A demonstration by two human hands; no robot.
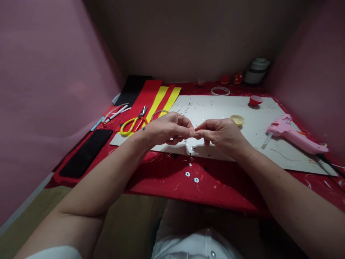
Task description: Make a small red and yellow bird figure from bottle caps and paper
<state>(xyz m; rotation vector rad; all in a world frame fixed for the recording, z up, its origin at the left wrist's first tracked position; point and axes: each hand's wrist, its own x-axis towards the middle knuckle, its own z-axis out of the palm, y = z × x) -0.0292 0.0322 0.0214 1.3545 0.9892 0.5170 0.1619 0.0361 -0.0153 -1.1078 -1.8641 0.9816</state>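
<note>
My left hand [175,127] and my right hand [219,133] meet fingertip to fingertip above the front part of the white board [207,106]. Both are closed in a pinch. A tiny pale bit shows where the fingertips touch, too small to name. Just below the fingers lies a shiny white curved piece [189,148], partly hidden by my left hand. Two small paper eyes [196,180], white with dark centres, lie on the red cloth [167,180] nearer to me. Behind my right hand sits a shallow yellow cup [237,120].
Yellow-handled scissors [129,126], coloured sheets [147,95] and a black phone [86,153] lie left. A pink glue gun [296,135] with its cord is right; a red cup [255,101] and tape roll [220,91] are farther back. Scraps litter the board and cloth.
</note>
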